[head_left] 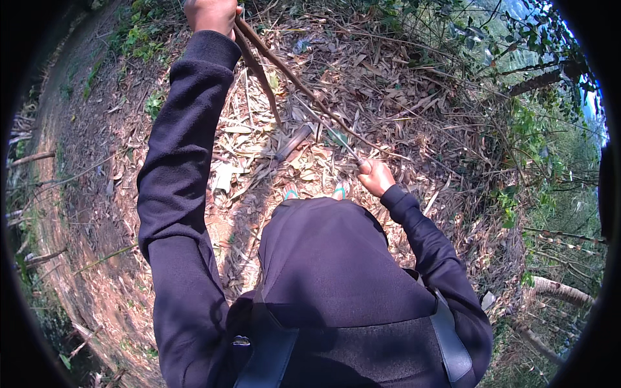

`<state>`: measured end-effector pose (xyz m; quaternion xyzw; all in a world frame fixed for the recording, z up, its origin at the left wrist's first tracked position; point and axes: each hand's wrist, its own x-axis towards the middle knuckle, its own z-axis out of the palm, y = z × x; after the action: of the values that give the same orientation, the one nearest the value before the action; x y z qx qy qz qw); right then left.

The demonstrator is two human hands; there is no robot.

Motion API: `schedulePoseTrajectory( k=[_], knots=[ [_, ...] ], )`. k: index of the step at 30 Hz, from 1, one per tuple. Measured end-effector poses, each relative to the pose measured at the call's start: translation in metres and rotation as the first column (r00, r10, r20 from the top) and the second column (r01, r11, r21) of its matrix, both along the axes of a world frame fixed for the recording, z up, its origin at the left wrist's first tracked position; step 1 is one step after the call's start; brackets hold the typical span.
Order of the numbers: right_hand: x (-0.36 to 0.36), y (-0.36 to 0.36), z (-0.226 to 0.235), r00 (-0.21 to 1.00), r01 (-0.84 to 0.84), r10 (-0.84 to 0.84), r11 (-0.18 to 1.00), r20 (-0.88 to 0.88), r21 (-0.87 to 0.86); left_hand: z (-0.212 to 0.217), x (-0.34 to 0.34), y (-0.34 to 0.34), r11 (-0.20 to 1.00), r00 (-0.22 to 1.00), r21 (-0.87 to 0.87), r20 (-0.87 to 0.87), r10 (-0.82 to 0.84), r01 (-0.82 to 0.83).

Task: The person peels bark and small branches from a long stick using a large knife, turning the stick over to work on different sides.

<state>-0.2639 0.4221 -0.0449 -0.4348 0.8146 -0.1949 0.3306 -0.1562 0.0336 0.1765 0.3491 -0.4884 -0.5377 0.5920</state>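
Note:
My left hand [212, 14], at the top edge of the head view, is closed around brown branches. One long thin branch [289, 72] slants from it down to the right, tapering to a tip near my right wrist. A shorter, darker piece [260, 76] hangs down beside it. My right hand [377, 178] is closed on the dark handle of a long knife [335, 134], whose narrow blade points up and left. The blade passes close beneath the long branch; I cannot tell whether they touch. The left hand's fingers are partly cut off by the frame.
A short log piece [294, 142] lies on dry leaves [381, 84] ahead of my sandalled feet [341, 189]. Bare sloping soil [84, 194] stretches along the left. Green shrubs [511, 200] and a tree trunk [563, 291] stand at the right.

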Motion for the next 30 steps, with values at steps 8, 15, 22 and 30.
schedulePoseTrajectory(
  k=[8, 15, 22, 30],
  knots=[
    [-0.016, 0.002, 0.01, 0.994, -0.08, 0.033, 0.877, -0.107, -0.474, 0.053, -0.016, 0.007, 0.998, 0.995, 0.053, 0.101, 0.027, -0.032],
    [-0.026, 0.099, -0.064, 0.983, 0.174, -0.177, 0.983, 0.042, 0.065, 0.079, 0.023, -0.02, 0.99, 0.993, -0.08, 0.028, 0.116, -0.113],
    [-0.004, -0.024, 0.144, 0.859, 0.504, -0.264, 0.588, 0.44, -0.633, 0.088, 0.022, -0.031, 0.99, 0.991, -0.098, -0.093, 0.096, -0.105],
    [-0.032, 0.044, -0.055, 0.775, 0.533, -0.431, 0.839, 0.462, -0.112, 0.082, -0.041, 0.021, 0.988, 0.995, -0.116, 0.012, -0.104, 0.105]
  ],
)
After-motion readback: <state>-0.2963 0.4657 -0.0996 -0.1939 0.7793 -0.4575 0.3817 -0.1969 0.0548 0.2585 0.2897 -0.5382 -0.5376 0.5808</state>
